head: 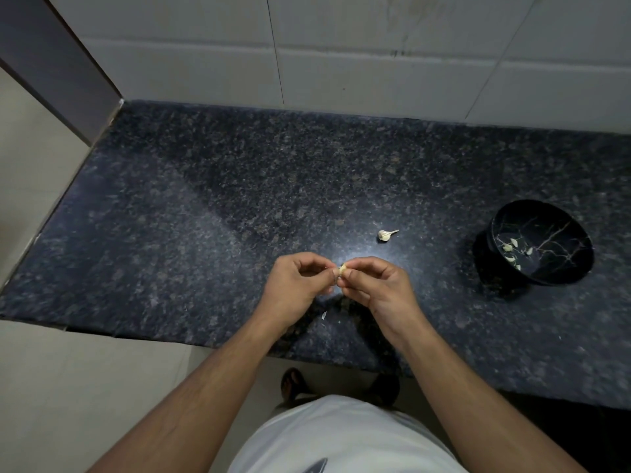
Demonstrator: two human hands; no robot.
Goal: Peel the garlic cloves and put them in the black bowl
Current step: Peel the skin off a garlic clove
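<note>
A small pale garlic clove (342, 269) is pinched between the fingertips of my left hand (297, 285) and my right hand (377, 285), just above the dark granite counter (205, 233). Most of the clove is hidden by the fingers. What is left of the garlic bulb (386, 234), with its stem, lies on the counter a little beyond my hands. The black bowl (543, 244) with pale vein markings stands to the right and holds several peeled cloves (512, 250).
A scrap of garlic skin (324, 315) lies on the counter below my hands. White wall tiles (341, 46) rise behind the counter. The counter's front edge runs just under my forearms, and its left end meets a grey wall panel (61, 63).
</note>
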